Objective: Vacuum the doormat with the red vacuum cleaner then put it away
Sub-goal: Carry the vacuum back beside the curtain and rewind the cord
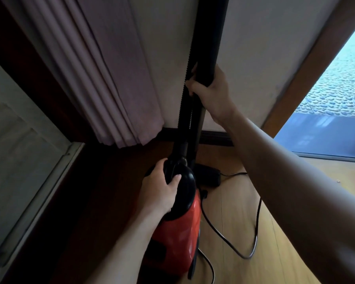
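Wooden floor (244, 232), left hand (160, 191) atop red vacuum cleaner (178, 228), right hand (211, 93) gripping tube (209, 48)

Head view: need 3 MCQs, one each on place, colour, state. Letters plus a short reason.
1. Where does the vacuum cleaner stand?
A. on the wooden floor beside the curtain
B. on a table
C. outside on the pebbled ground

2. What colour is the vacuum's lower body?
A. blue
B. red
C. white

3. What is the right hand doing?
A. hanging free
B. gripping the black tube
C. pulling the curtain

Key:
1 A: its body rests on the wooden floor, just right of the curtain hem.
2 B: the shell below the black cap is red.
3 B: the fingers wrap the black tube, while the left hand grips the cap.
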